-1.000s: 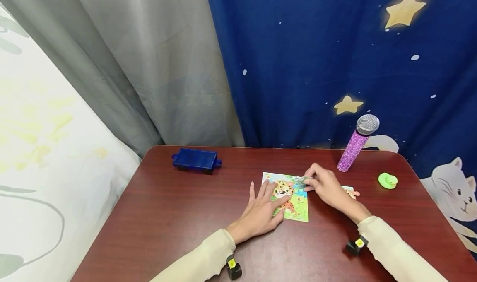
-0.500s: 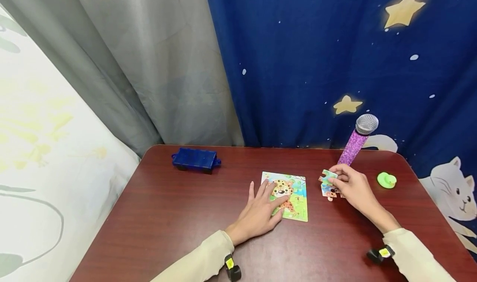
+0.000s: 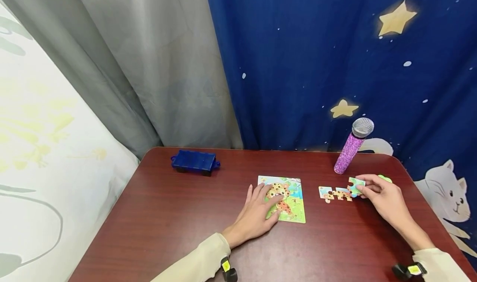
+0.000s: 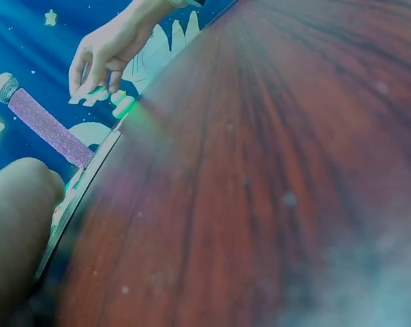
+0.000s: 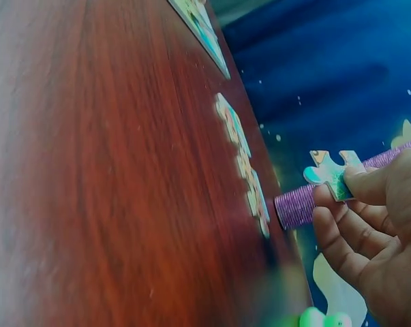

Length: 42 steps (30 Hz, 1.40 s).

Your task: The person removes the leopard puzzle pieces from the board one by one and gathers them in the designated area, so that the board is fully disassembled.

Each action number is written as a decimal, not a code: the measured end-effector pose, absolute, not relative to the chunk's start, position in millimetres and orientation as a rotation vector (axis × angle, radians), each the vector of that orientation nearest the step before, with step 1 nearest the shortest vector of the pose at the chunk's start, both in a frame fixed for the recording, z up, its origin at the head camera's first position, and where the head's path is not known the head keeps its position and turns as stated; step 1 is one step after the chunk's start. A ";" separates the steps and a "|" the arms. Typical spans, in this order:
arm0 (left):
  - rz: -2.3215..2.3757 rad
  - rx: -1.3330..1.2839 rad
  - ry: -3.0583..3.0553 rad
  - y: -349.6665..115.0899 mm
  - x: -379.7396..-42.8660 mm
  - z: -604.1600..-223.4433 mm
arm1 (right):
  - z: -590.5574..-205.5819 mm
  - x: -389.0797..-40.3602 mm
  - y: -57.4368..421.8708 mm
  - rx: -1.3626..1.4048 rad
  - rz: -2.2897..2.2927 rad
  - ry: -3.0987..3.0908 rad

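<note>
My left hand (image 3: pixel 255 218) rests with straight, spread fingers on the left part of a small picture puzzle (image 3: pixel 296 209) of a spotted leopard cub. Its fingers cover some of the picture. Between thumb and fingers my right hand (image 3: pixel 385 201) pinches a green and blue puzzle piece (image 3: pixel 355 186), held up above the table. In the right wrist view that puzzle piece (image 5: pixel 336 178) shows its knobs and notches. Just left of the right hand, a blue-and-orange puzzle piece (image 3: pixel 326 192) and an orange spotted puzzle piece (image 3: pixel 343 194) lie close together on the table.
A glittery purple microphone (image 3: pixel 348 153) stands near the table's back edge. Behind the right hand a green toy duck (image 3: pixel 385 178) is mostly hidden; the right wrist view shows part of the duck (image 5: pixel 321 318). At back left sits a blue toy wagon (image 3: pixel 195 161). Curtains hang behind the table.
My right hand has moved right from the puzzle's upper corner, holding a piece, past the loose pieces, which are now uncovered. The left hand stays on the puzzle. The view has shifted slightly.
</note>
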<state>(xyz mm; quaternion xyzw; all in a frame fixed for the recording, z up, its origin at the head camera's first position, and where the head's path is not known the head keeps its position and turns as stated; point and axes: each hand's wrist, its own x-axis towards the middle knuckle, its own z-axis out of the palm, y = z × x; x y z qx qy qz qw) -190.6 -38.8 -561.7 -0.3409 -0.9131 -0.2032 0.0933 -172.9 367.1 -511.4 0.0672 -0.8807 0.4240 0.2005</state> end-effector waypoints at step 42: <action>-0.661 -0.925 -2.805 -89.3 -193.2 -558.1 | -545.3 -155.4 403.4 0.045 0.915 -2.634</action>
